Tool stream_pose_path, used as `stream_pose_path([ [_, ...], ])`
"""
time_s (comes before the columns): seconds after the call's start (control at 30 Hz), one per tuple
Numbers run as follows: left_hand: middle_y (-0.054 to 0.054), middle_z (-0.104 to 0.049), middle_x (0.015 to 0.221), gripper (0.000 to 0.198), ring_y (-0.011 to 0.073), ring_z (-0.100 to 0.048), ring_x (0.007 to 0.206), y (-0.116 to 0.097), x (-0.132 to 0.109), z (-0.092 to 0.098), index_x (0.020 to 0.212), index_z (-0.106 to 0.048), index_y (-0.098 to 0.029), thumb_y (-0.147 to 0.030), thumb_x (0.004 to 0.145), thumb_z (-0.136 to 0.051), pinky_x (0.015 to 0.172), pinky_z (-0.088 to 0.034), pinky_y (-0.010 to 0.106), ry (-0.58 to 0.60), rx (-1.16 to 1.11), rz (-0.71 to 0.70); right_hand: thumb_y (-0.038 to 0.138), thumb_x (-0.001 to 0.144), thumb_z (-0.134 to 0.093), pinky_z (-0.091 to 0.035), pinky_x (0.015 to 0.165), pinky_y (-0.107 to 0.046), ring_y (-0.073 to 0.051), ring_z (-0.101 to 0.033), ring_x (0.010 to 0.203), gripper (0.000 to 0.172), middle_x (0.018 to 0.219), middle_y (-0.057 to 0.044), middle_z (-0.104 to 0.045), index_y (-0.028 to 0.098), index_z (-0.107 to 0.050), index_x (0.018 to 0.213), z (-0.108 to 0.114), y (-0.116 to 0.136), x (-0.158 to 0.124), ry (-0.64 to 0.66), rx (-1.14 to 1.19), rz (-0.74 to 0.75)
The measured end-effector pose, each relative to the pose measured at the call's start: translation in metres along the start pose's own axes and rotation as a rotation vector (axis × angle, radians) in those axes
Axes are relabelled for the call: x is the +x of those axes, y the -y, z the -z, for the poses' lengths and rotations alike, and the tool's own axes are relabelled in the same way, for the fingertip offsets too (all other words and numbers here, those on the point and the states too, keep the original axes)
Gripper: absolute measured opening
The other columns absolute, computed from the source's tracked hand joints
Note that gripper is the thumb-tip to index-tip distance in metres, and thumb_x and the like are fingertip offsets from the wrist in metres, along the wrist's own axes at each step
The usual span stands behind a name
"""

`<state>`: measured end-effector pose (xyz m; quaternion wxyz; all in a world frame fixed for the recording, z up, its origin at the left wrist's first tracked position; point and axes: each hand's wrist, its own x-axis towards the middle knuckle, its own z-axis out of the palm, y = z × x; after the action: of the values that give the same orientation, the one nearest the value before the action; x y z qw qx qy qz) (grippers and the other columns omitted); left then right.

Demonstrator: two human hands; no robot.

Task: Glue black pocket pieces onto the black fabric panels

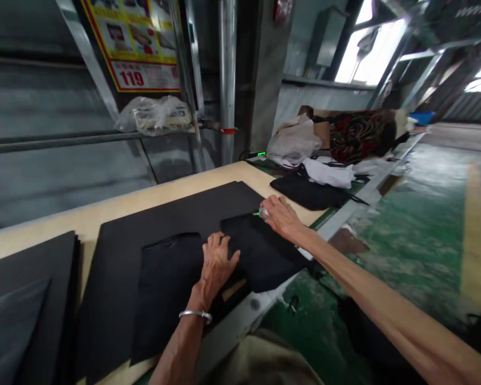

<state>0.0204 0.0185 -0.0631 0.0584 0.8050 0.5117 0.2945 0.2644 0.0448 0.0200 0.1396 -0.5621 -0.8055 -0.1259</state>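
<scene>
My left hand (218, 262) lies flat and open, fingers apart, pressing down on the black fabric pieces (260, 251) in the middle of the frame, right where two of them meet, and it isn't clamped on anything. My silver bangle (195, 315) sits on that wrist. Just below my palm, a small tan strip (233, 289) shows between the dark layers (paper or card, I can't tell which from here). My right hand (280, 216) reaches in from the lower right and rests at the far corner of the fabric, its fingers drawn together on a small green-and-clear object (260, 213), too small and too hidden for me to name. The fabric pieces lie on a large black sheet (176, 219), which covers much of the pale wooden table (104, 222), and a dark stack (24, 283) sits at the lower left of the frame. Past my right hand, near the far end of the table, lie a folded black cloth (308, 193) and a white cloth (328, 174), with a white plastic bag (292, 141) and a patterned bag (363, 133) behind them. At the upper left, a poster with the number 119 (144, 77) hangs above a crumpled plastic package (154, 115). A yellow stripe (475, 240) runs along the green floor (417, 240) on the right.
</scene>
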Motion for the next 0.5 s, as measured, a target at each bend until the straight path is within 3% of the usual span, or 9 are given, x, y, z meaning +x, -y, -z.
stream_pose_path([
  [0.13,0.009,-0.056,0.12,0.026,0.027,-0.052,0.11,0.0,-0.001,0.002,0.11,-0.058,-0.018,-0.028,0.085,-0.062,0.091,-0.046,0.044,-0.017,-0.019,0.024,0.016,0.072,-0.067,-0.045,0.095,-0.046,-0.027,-0.051,0.105,0.044,0.118,-0.011,-0.054,0.019,-0.059,0.115,-0.011,-0.004,-0.006,-0.157,0.294,-0.129],
  [0.23,0.007,-0.058,0.115,0.024,0.026,-0.052,0.108,0.001,-0.002,0.002,0.108,-0.057,-0.02,-0.027,0.086,-0.061,0.091,-0.046,0.044,-0.018,-0.012,0.017,0.028,0.064,-0.079,-0.049,0.092,-0.047,-0.026,-0.057,0.099,0.05,0.109,-0.008,-0.059,0.019,-0.061,0.11,-0.019,-0.011,-0.006,-0.411,0.856,-0.435],
  [0.33,0.007,-0.058,0.115,0.024,0.0257,-0.052,0.108,0.001,-0.001,0.002,0.108,-0.056,-0.02,-0.026,0.086,-0.061,0.09,-0.046,0.043,-0.023,-0.006,0.011,0.044,0.075,-0.07,-0.056,0.079,-0.04,-0.02,-0.062,0.087,0.037,0.096,-0.004,-0.063,0.02,-0.059,0.101,-0.018,-0.032,-0.003,-0.639,1.403,-0.672],
  [0.43,0.007,-0.058,0.115,0.023,0.0254,-0.052,0.107,0.001,-0.001,0.003,0.109,-0.056,-0.02,-0.025,0.086,-0.059,0.089,-0.046,0.043,-0.021,-0.008,-0.001,0.037,0.083,-0.056,-0.059,0.075,-0.037,-0.017,-0.064,0.085,0.022,0.092,-0.003,-0.065,0.02,-0.056,0.098,-0.009,-0.055,-0.001,-0.826,1.916,-0.831],
  [0.5,0.007,-0.058,0.114,0.022,0.0256,-0.052,0.106,0.001,-0.002,0.003,0.109,-0.056,-0.019,-0.024,0.087,-0.058,0.088,-0.046,0.043,-0.023,-0.01,-0.015,0.033,0.085,-0.052,-0.06,0.076,-0.04,-0.018,-0.065,0.087,0.02,0.093,-0.003,-0.067,0.02,-0.056,0.1,-0.005,-0.069,-0.001,-0.843,2.127,-0.897],
])
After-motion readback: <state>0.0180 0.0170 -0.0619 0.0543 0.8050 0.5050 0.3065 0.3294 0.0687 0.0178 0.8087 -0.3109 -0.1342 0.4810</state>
